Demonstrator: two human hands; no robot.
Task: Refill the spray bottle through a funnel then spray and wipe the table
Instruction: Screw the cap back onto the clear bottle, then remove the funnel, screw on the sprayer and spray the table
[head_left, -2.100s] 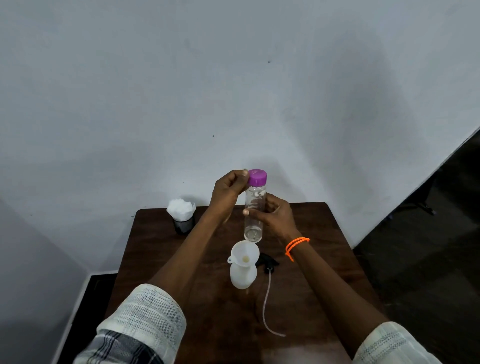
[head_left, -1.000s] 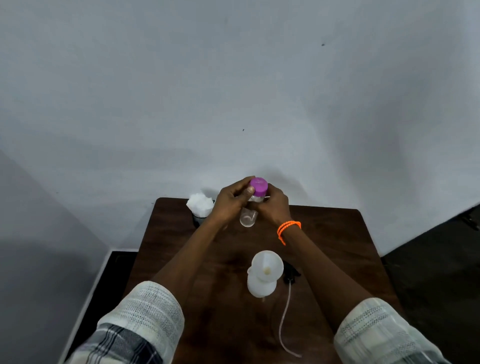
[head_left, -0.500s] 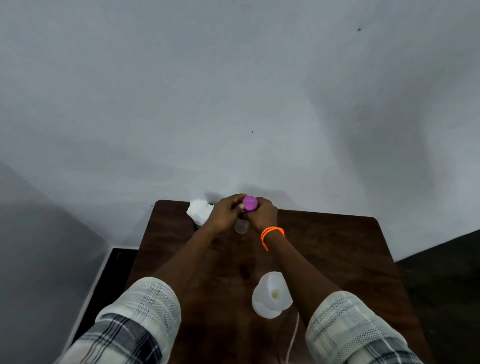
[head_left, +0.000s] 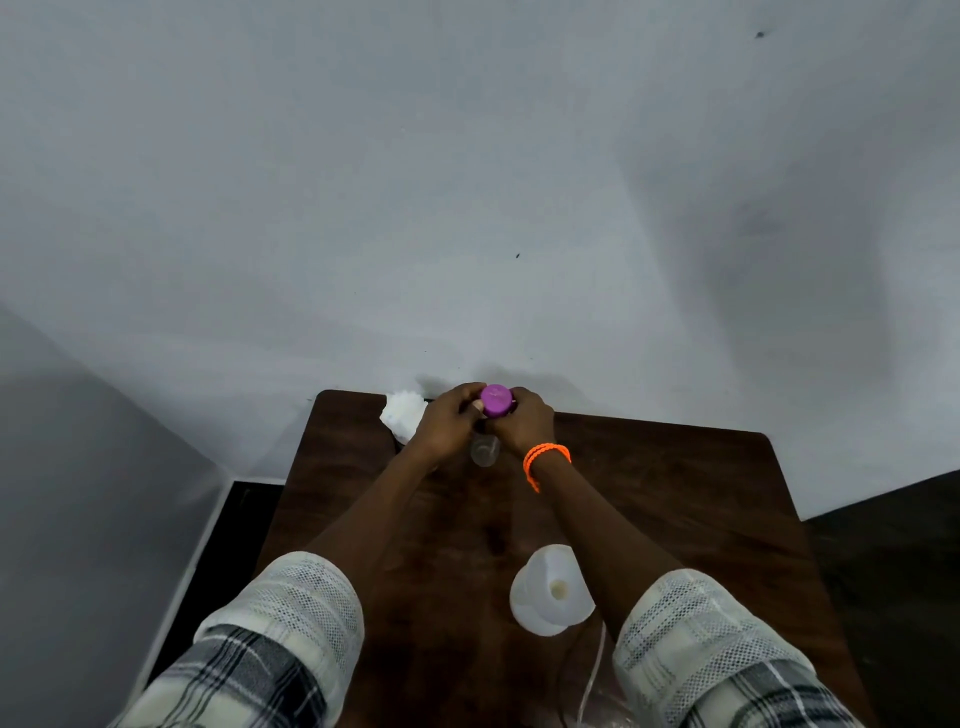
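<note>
Gripping the bottle (head_left: 484, 450) with both hands (head_left: 448, 427) (head_left: 524, 423), fingers curled round its cap (head_left: 495, 400); next (I judge) lifting the funnel (head_left: 551, 588) out.

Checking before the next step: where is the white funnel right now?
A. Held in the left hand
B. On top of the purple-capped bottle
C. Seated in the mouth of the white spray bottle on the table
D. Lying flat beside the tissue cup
C: the funnel sits in the mouth of the white spray bottle, near the table's front edge, while both hands are far off at the clear bottle's purple cap.
</note>
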